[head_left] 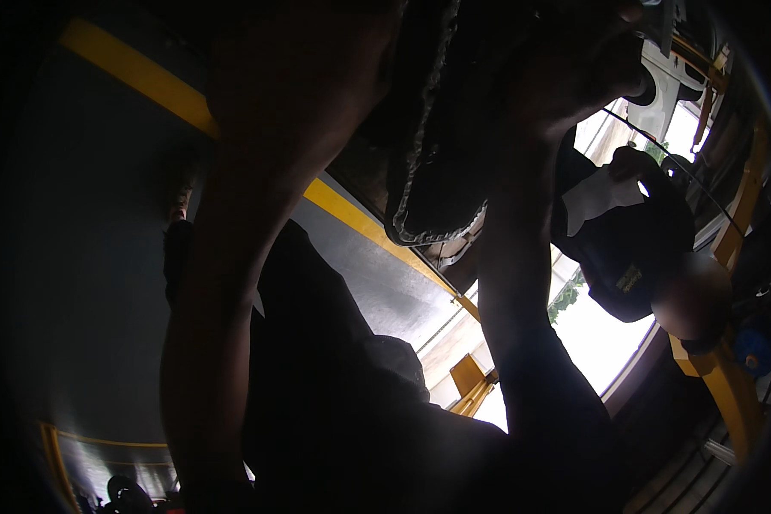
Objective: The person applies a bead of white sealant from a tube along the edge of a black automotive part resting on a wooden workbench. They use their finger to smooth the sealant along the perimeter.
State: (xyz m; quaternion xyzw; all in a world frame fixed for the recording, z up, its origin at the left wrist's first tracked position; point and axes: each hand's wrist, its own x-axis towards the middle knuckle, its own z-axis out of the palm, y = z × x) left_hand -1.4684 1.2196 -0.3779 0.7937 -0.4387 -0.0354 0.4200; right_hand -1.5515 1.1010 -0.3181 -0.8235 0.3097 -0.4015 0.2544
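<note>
Near the top middle, between the person's raised forearms, is a dark part (pixel 445 171) with a rounded corner and a rough, shiny strip (pixel 423 128) along its edge. The strip runs unbroken down the near side and around that corner; beyond there, shadow hides it, so whether it goes all the way round cannot be told. As far as shows, then, the edge is lined, and what seems left is to settle how the part sits against whatever is above it: no fastening can be made out, and whether it is loose or fixed is unclear.

The left hand (pixel 343 51) is beside the part, too dark to tell whether it grips or merely touches. The right hand (pixel 574 77) is up on the other side, its fingers seemingly bent; whether they close on anything cannot be told.

Past the right forearm, a co-worker (pixel 642 231) in dark clothes has a white sheet (pixel 600 201) near one hand, apart from the part. Below lies a grey floor (pixel 86 231) with a yellow stripe (pixel 137 73).
</note>
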